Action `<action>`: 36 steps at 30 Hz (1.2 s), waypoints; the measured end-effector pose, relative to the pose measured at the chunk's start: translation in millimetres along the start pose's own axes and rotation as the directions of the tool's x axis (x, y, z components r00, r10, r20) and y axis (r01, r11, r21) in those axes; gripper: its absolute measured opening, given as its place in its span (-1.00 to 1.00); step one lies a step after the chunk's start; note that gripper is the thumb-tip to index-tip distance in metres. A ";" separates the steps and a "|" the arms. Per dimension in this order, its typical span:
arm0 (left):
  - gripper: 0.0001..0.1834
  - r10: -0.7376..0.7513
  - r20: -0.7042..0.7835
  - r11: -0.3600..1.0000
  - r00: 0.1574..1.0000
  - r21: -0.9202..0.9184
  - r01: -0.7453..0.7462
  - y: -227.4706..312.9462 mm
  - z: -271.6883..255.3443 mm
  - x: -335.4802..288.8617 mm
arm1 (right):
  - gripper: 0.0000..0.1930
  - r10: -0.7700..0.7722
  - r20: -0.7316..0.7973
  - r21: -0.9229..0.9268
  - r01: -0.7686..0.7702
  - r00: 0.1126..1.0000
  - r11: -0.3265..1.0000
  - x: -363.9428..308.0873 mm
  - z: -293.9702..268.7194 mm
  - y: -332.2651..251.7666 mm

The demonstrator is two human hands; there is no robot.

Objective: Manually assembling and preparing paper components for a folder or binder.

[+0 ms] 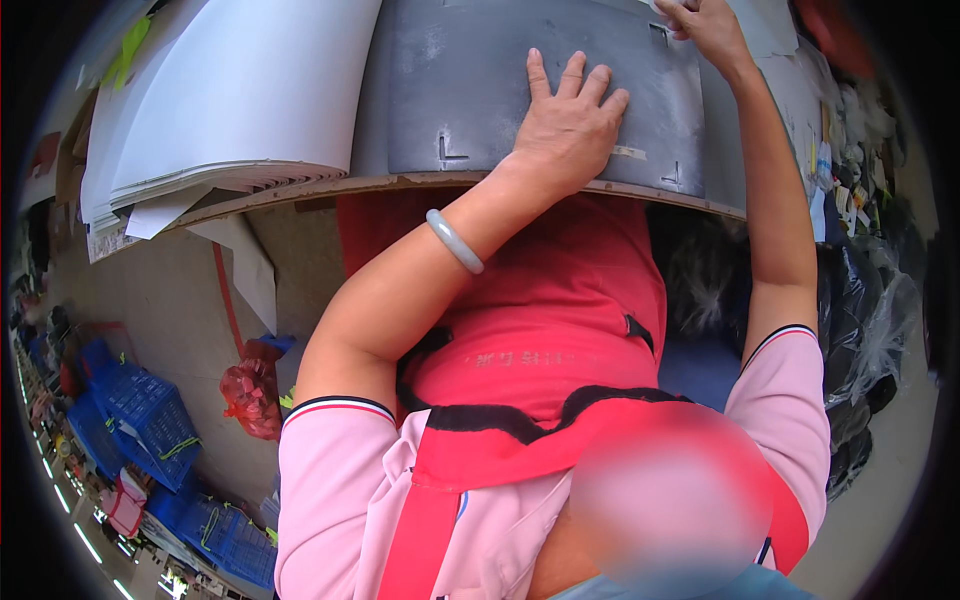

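Note:
A dark grey board (455, 85) lies flat on the table, with whitish smudges and L-shaped marks near its corners. My left hand (572, 130) rests palm down on it, fingers spread, with nothing held. Up at the board's far right corner, my right hand (714, 32) has its fingers closed in a pinch. Something small and whitish (662, 8) shows at its fingertips, partly cut off by the top of the view; its kind is unclear. A short pale strip (629, 152) sits on the board just below my left hand.
Large white sheets (240, 90) are stacked to the left, curling over the table edge (400, 181). Blue plastic crates (150, 410) and a red plastic bag (252, 395) stand on the floor at left. Clear and dark plastic bags (865, 310) are heaped at right.

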State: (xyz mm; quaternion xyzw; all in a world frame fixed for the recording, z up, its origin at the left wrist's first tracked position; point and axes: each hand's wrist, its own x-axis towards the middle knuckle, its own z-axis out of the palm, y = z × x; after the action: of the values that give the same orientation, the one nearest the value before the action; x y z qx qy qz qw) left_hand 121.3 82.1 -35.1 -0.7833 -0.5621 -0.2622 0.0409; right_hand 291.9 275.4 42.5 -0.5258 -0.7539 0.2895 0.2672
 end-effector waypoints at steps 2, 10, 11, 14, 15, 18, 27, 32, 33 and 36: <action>-0.64 0.017 -0.017 1.000 1.000 0.001 -0.017 2.7 0.2 2.6 | -0.86 -0.039 0.037 0.035 0.038 0.999 0.999 3.3 17.6 -11.1; -0.63 0.019 -0.020 0.997 1.000 -0.068 -0.021 1.1 -0.4 0.4 | -0.80 -0.470 0.128 -0.159 0.486 0.873 0.859 18.5 133.5 -87.8; -0.63 0.012 -0.022 0.998 1.000 -0.061 -0.013 0.8 0.3 0.2 | -0.80 -0.478 0.132 -0.154 0.494 0.869 0.856 20.8 139.0 -95.7; -0.62 0.008 -0.052 0.995 0.999 -0.100 -0.013 0.7 1.9 0.2 | -0.79 -0.503 0.191 -0.178 0.533 0.843 0.827 26.5 151.6 -113.8; -0.62 0.002 -0.053 0.995 0.999 -0.099 -0.008 0.8 0.7 0.7 | -0.79 -0.482 0.209 -0.203 0.520 0.851 0.830 28.2 155.9 -115.9; -0.61 0.015 -0.045 0.990 0.999 -0.140 -0.021 0.2 -1.9 1.2 | -0.80 -0.473 0.252 -0.266 0.530 0.844 0.805 31.6 159.5 -120.5; -0.61 -0.005 -0.049 0.992 0.999 -0.126 -0.001 -1.2 1.6 1.3 | -0.84 -0.429 0.344 0.037 0.445 0.835 0.895 41.8 148.1 -109.0; -0.61 0.033 -0.018 0.993 0.999 -0.115 -0.035 -0.2 -1.7 1.0 | -0.88 -0.422 0.335 0.713 0.066 0.842 0.698 34.2 161.4 -104.4; -0.61 0.026 -0.011 0.993 1.000 -0.113 -0.027 -1.7 -1.2 -2.1 | -0.89 -0.189 0.348 0.412 0.031 0.918 0.911 30.9 169.0 -122.5; -0.61 0.027 -0.026 0.994 0.999 -0.109 -0.029 -0.9 -0.1 -1.0 | -0.89 0.053 0.311 0.045 -0.070 0.949 0.997 34.5 169.9 -130.2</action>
State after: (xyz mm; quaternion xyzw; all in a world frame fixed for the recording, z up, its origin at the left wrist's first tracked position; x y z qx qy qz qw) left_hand 120.2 81.5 -35.7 -0.7890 -0.5353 -0.3015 0.0083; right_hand 78.2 245.3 22.2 -0.4895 -0.7614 0.3973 0.1511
